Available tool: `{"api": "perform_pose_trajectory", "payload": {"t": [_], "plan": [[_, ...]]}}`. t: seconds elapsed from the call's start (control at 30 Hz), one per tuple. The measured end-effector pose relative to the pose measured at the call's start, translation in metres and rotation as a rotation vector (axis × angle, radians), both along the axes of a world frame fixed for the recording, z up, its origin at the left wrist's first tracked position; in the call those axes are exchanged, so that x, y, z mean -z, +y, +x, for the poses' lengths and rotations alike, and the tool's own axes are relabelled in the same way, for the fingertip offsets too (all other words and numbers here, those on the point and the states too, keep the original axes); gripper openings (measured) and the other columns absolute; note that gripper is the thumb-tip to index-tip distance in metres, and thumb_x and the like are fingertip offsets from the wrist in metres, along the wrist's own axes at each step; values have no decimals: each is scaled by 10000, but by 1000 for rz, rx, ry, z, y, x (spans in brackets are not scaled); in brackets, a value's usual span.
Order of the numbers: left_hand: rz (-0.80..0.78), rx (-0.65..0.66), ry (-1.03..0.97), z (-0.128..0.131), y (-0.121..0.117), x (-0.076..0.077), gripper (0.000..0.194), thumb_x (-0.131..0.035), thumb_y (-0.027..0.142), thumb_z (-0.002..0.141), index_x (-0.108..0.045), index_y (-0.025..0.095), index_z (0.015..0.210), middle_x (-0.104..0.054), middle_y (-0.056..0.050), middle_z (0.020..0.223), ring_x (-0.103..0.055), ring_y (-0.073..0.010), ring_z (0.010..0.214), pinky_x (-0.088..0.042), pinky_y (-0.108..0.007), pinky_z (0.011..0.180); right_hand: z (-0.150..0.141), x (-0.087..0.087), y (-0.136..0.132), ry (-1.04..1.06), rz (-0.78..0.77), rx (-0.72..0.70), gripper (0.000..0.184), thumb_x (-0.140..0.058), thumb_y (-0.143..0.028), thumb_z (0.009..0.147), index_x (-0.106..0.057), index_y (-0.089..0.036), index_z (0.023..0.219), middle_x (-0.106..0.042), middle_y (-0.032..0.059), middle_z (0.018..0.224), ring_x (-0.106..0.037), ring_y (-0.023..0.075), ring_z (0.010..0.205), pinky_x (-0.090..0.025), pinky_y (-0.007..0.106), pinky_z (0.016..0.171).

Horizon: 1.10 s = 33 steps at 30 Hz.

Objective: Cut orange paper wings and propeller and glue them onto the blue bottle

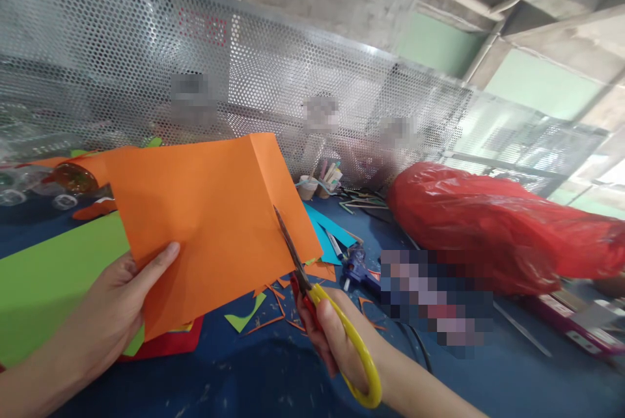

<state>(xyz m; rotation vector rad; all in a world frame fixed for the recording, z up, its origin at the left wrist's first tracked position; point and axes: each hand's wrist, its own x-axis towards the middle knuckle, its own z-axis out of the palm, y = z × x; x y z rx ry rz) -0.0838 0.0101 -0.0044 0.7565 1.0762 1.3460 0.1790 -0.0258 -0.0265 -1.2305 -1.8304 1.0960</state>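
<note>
My left hand [117, 301] grips the lower left corner of a folded orange paper sheet [205, 222], holding it up over the blue table [254, 372]. My right hand [336, 340] holds scissors [312, 288] with yellow and red handles. Their blades are partly into the sheet's right edge, pointing up and away from me. Thin orange and green paper scraps [263, 314] lie on the table under the sheet.
A green sheet [43, 275] lies at left with red paper beneath. A blue glue gun [359, 268], teal paper [327, 236], a cup of sticks [319, 183] and a big red plastic bag [488, 229] sit at right. A perforated metal screen [244, 79] backs the table.
</note>
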Motion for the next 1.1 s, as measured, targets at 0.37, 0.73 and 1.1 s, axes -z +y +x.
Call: {"api": "perform_pose_trajectory", "payload": {"t": [0.37, 0.73, 1.1], "plan": [[3, 4, -26, -1, -1, 3, 606, -745, 388, 768, -520, 331, 1327, -647, 6, 1280, -691, -204, 1021, -523, -277, 960, -7, -9, -3, 8, -34, 31, 662, -258, -853, 775, -408, -210, 726, -347, -90, 475, -325, 39, 284, -289, 141, 252], [10, 7, -18, 0, 0, 2, 626, -761, 315, 751, -516, 354, 1326, -600, 26, 1337, -639, -219, 1118, -523, -289, 957, -11, -5, -1, 58, -85, 62, 658, -302, -864, 749, -399, -214, 724, -326, -106, 467, -282, 31, 276, -289, 149, 242], [-28, 17, -16, 0, -1, 0, 675, -791, 331, 700, -527, 340, 1321, -608, 2, 1320, -611, -268, 1153, -568, -310, 893, -2, -13, -6, -109, 60, -103, 682, -123, -707, 912, -517, -172, 760, -599, 77, 673, -548, 145, 522, -458, 264, 494]]}}
